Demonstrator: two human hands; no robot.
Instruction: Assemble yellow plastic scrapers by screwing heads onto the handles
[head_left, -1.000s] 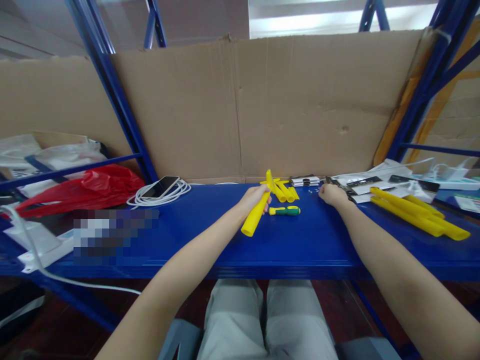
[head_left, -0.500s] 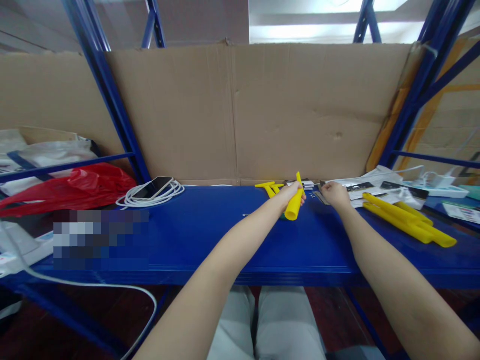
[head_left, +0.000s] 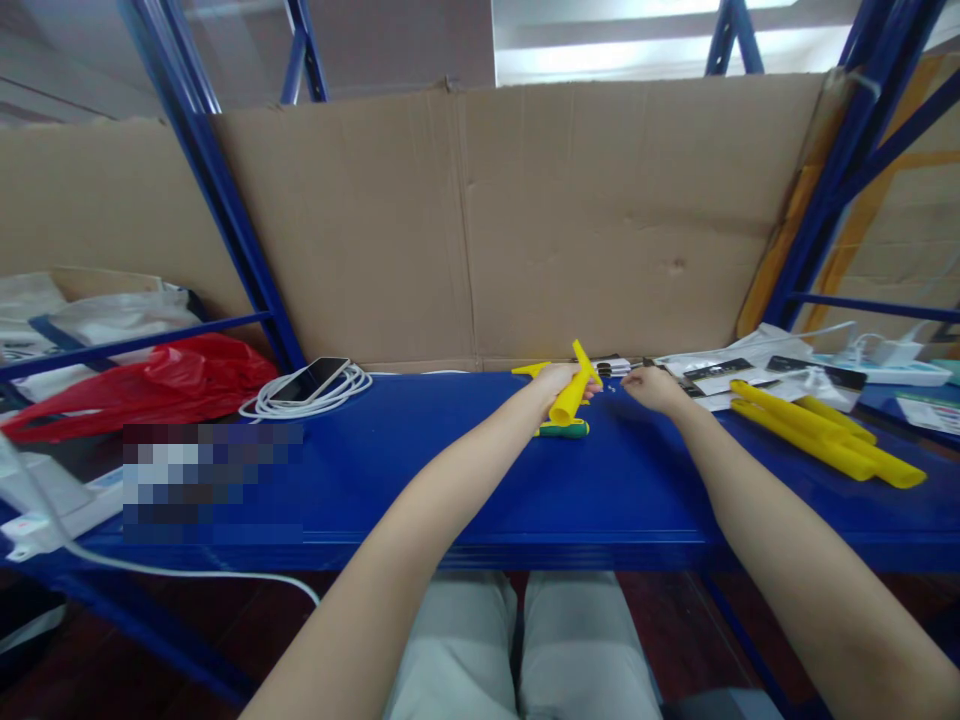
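Observation:
My left hand point(head_left: 559, 383) is wrapped round a yellow T-shaped plastic handle point(head_left: 568, 399), its hollow round end pointing down towards me. My right hand point(head_left: 651, 388) is a short way to the right, fingers pinched together over the table. Whatever lies between those fingertips is too small or hidden to name. Tiny bits point(head_left: 612, 388) lie on the blue table between the hands. Beneath the held handle is a green and yellow screwdriver handle point(head_left: 571, 430). Another yellow piece point(head_left: 531, 369) shows behind my left hand, partly covered by it.
Several yellow tubes point(head_left: 825, 435) are piled at the right, beside flat black-and-white packets point(head_left: 720, 375). A power strip point(head_left: 892, 370) stands beyond them. On the left are a phone point(head_left: 311, 382) on a coiled white cable point(head_left: 352, 378) and a red bag point(head_left: 202, 370). Cardboard point(head_left: 600, 220) walls the back.
Both hands have shifted left, my left one carrying the yellow handle. My right hand has come away from the packets. The screwdriver handle shows more now.

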